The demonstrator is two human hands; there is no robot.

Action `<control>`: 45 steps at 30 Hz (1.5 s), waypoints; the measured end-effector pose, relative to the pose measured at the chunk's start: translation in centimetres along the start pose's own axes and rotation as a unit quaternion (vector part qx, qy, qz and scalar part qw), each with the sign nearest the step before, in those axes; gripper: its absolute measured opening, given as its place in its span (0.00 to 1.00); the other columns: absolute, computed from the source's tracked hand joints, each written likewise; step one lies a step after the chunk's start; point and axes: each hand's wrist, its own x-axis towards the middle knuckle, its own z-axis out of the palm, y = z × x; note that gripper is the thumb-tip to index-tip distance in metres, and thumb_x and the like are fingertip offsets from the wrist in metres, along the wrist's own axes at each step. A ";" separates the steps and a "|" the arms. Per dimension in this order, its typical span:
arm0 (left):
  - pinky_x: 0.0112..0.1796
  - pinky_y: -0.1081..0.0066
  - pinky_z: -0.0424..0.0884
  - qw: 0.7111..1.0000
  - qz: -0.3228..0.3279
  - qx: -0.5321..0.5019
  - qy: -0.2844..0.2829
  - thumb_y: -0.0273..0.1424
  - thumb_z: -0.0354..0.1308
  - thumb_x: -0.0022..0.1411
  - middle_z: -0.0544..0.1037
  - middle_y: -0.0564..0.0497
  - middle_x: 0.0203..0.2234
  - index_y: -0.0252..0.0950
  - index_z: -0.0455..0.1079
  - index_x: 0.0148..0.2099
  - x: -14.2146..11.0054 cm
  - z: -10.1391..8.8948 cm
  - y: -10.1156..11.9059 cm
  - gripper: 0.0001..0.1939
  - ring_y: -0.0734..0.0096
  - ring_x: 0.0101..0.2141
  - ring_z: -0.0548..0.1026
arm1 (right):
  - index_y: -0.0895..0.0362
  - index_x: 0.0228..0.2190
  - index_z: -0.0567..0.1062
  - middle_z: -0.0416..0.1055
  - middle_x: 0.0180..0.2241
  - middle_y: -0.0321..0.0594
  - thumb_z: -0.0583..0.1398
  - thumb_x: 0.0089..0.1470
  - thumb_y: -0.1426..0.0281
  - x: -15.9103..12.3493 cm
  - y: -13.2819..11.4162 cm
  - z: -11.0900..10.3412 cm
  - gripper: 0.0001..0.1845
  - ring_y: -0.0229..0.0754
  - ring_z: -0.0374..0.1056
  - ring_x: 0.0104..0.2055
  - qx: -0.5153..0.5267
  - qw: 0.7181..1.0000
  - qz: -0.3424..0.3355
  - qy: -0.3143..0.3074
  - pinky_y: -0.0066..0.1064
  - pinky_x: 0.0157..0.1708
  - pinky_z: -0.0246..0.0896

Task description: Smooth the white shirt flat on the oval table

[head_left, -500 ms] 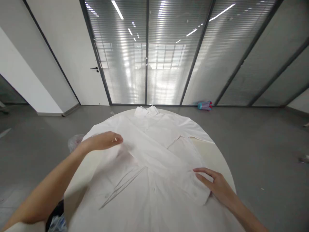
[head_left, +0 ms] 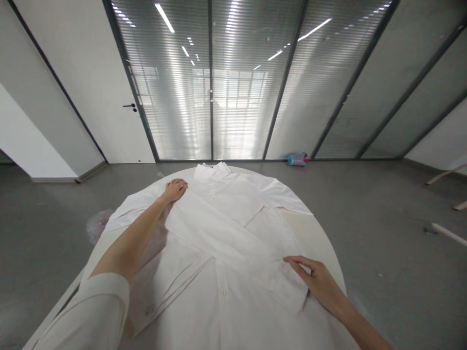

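Observation:
A white button shirt lies spread over a round table, collar at the far end and button placket running toward me. One long sleeve crosses the front diagonally, from the far-left shoulder down to the right. My left hand rests on that shoulder with its fingers laid over the cloth. At the lower end of the same sleeve, my right hand has thumb and forefinger pinched together on the fabric. My left forearm covers part of the shirt's left side.
The pale tabletop shows along the right edge. On the floor by the glass partition lies a blue-and-red bundle. A clear plastic bag sits left of the table. Pale furniture legs stand at far right.
My left hand has moved away from me up to the shoulder, and its fingers now lie on the cloth. My right thumb and forefinger have closed together. The view has shifted slightly.

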 end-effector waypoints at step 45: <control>0.62 0.43 0.50 0.991 0.131 -0.021 -0.018 0.47 0.45 0.70 0.59 0.46 0.66 0.42 0.62 0.66 -9.1 0.1 9.9 0.28 0.48 0.66 0.53 | 0.53 0.51 0.72 0.74 0.37 0.42 0.55 0.56 0.53 1.9 2.6 -0.7 0.26 0.40 0.69 0.24 -0.078 0.983 -0.001 0.165 0.35 0.31 0.67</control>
